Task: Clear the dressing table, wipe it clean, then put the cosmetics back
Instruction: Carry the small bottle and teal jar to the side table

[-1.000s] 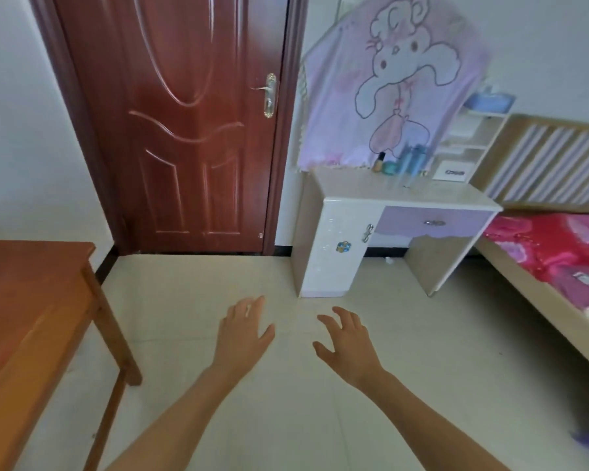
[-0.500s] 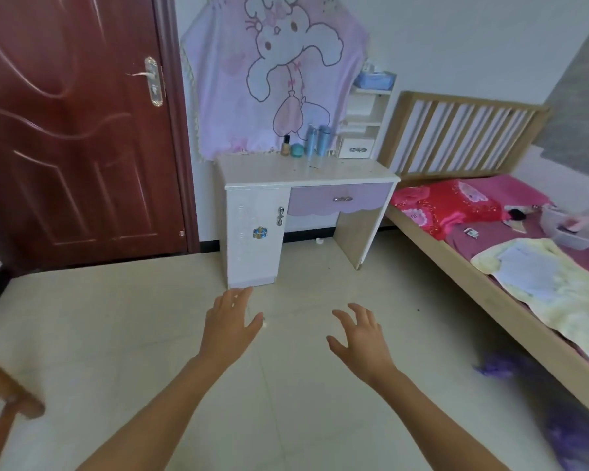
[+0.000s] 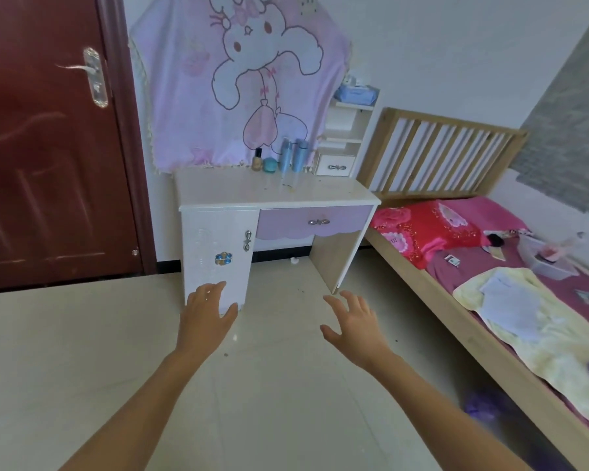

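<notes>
A white dressing table [image 3: 225, 190] with a purple drawer stands against the far wall. At the back of its top stand a small foundation bottle [image 3: 257, 160], a teal jar [image 3: 270, 164] and two tall blue bottles [image 3: 293, 155]. Small specks dot the tabletop. My left hand [image 3: 206, 314] and right hand [image 3: 352, 322] are stretched out in front of me over the floor, fingers spread and holding nothing, well short of the table.
A pink cartoon cloth [image 3: 242, 79] hangs behind the table. White side shelves [image 3: 346, 130] carry a blue tissue pack. A dark red door [image 3: 48, 147] is on the left. On the right a wooden bed [image 3: 473, 311] holds bedding, papers and a clear box.
The view has swung right and closer to the dressing table; the brown table on the left has left the view and the bed has come in. Both hands stay open and outstretched.
</notes>
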Demonstrator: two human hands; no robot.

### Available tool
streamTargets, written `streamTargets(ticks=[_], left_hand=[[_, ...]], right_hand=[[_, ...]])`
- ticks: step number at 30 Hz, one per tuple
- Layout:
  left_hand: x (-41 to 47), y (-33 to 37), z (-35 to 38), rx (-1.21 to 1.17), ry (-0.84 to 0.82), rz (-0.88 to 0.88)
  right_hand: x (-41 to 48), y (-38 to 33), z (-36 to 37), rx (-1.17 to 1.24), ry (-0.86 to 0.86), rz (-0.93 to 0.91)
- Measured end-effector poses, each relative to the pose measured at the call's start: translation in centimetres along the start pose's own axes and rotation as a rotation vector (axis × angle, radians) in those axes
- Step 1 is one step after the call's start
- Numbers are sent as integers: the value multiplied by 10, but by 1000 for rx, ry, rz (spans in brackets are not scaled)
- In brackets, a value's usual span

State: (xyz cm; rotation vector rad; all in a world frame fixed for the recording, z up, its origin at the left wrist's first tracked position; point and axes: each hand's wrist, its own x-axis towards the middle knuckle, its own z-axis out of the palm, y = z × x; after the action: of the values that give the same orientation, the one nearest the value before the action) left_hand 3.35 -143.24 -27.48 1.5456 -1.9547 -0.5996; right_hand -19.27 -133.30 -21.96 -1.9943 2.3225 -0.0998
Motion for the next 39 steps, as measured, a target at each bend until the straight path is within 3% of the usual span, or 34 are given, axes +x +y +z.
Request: streamTargets(ticks=[5, 11, 15, 27, 35, 39], left_hand=[[85, 8, 19, -12, -4, -3], [140, 19, 69, 4, -74, -34], [180, 37, 107, 47, -98, -68], [330, 149, 174, 11, 105, -74], [360, 101, 189, 139, 63, -228], [408, 74, 188, 162, 73, -277]], right_hand=[[76, 30, -7, 43, 17, 37], [130, 80, 22, 88, -116, 85], [181, 128, 27, 109, -116, 84], [371, 232, -11, 228, 1, -127], [436, 219, 41, 323, -176, -189], [492, 215, 42, 293, -163, -229]])
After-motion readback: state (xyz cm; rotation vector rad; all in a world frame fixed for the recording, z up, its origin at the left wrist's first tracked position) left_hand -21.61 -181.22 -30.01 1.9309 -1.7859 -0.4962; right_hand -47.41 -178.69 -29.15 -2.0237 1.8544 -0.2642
